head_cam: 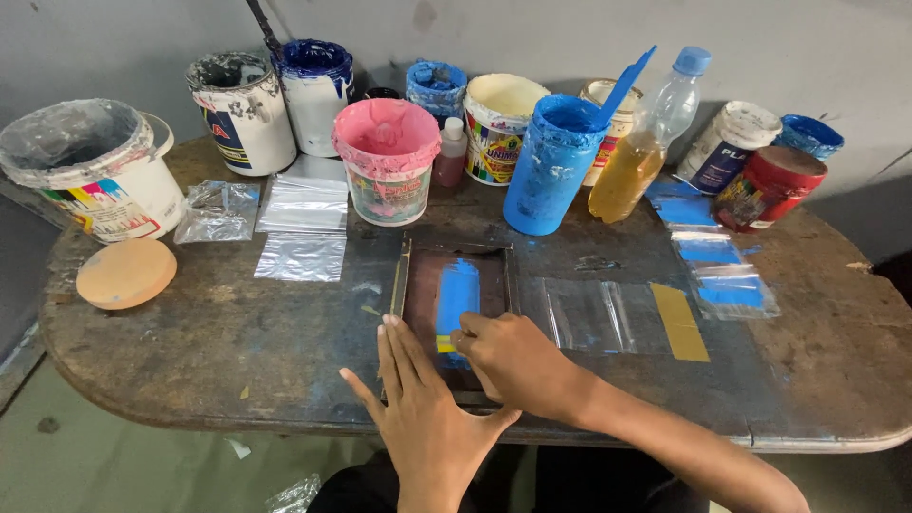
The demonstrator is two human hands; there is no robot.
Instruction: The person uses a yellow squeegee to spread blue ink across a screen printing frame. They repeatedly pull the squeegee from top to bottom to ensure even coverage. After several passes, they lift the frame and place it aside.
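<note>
Right hand (pixel 518 356) pinches squeegee at near end of printing frame (pixel 456 294); blue strip's long axis runs away. Left hand (pixel 418 408) flat, fingers spread, on frame's left edge.

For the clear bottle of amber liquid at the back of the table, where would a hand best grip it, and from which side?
Grip the clear bottle around its lower, liquid-filled body, probably coming from the front right. It leans with its blue cap up and to the right, and the blue tub crowds its left side, while the front, toward the blue-printed bags, looks more open. The narrow neck offers less hold.
</note>
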